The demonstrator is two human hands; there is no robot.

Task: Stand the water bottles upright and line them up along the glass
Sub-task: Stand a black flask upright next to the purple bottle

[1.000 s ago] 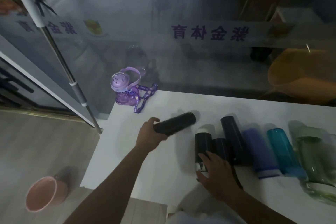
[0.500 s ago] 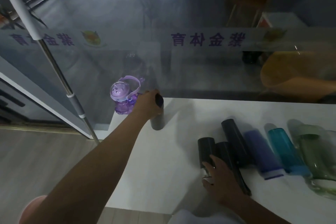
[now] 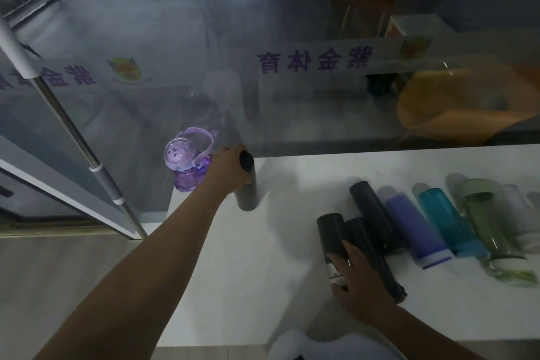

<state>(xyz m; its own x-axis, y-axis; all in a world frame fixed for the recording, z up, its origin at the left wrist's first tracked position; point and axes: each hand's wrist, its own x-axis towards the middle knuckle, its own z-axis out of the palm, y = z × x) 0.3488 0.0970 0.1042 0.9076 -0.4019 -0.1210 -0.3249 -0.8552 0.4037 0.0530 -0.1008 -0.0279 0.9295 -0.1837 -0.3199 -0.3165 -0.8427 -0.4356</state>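
Left hand (image 3: 226,168) grips dark bottle (image 3: 247,184) upright on white table (image 3: 263,257) near glass (image 3: 292,111) — purple bottle (image 3: 187,164) just beside. Right hand (image 3: 358,280) rests on lying black bottle (image 3: 331,235) — coloured bottles (image 3: 444,222) lie alongside.

The white table (image 3: 292,286) carries two upright bottles (image 3: 247,193) and several lying bottles (image 3: 415,228).

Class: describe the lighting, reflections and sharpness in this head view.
Head view: dim, bluish light; the glass carries hazy reflections, with mirrored lettering; soft shadows lie on the white table beside the lying bottles; wide-angle bending at the edges; the green bottle at far right is smeared.
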